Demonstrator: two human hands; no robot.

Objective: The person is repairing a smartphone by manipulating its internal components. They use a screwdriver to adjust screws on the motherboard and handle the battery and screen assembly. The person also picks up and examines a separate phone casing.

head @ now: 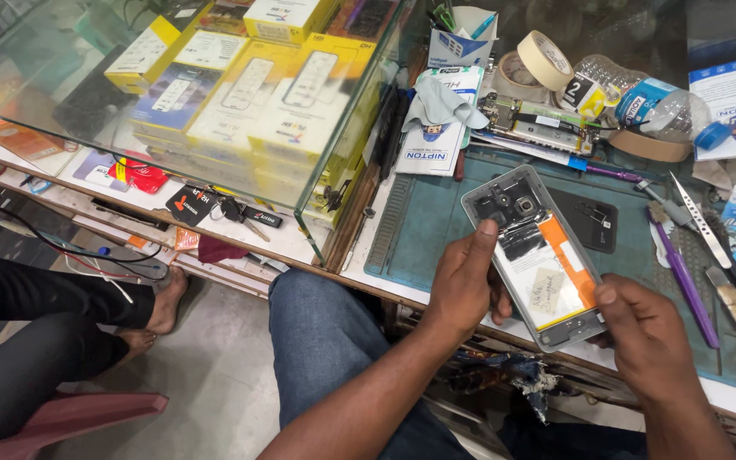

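Currently, both hands hold an opened phone [541, 255] above the near edge of a teal mat [436, 230]. Phone lies back-cover off, internals facing up. Its long axis runs diagonally: camera end points up and left, away from the person; the other end points down and right, toward the right hand [649, 341].

Left hand [463, 285]: fingers curled round the phone's left edge, thumb tip pressed on the frame just below the camera end. Right hand: fingers closed under the lower right corner, thumb resting beside that corner.

A black cover [585, 220] lies on the mat just behind the phone. A purple tool [685, 277] and metal tools [702, 221] lie to its right. Tape rolls [531, 64] and a bottle [641, 98] stand farther back. A glass case [215, 94] of boxed goods sits left.
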